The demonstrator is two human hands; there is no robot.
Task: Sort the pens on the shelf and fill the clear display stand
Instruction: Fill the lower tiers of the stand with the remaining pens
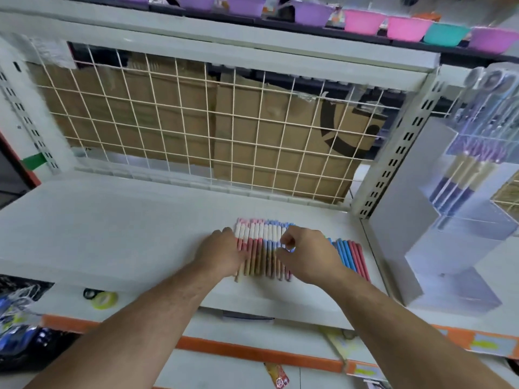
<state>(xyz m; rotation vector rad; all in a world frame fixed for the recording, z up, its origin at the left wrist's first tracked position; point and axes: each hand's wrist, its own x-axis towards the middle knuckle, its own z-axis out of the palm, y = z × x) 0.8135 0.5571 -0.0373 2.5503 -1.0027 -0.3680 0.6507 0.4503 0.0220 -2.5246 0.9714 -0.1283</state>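
A row of pens [261, 242] with pink, white and blue caps and tan barrels lies side by side on the white shelf [112, 228]. My left hand [222, 252] rests flat on the left end of the row. My right hand [306, 254] hovers over the right part, thumb and forefinger pinching a pen there. More blue and pink pens [352, 255] lie to the right of that hand. The clear display stand [474, 175] stands at the right, with several pens upright in its upper tiers.
A wire grid [213, 127] backs the shelf, with cardboard behind it. Coloured bowls [365, 21] line the shelf above. A roll of yellow-green tape [105, 300] lies on the lower ledge at left. An upright post [393, 153] separates shelf and stand.
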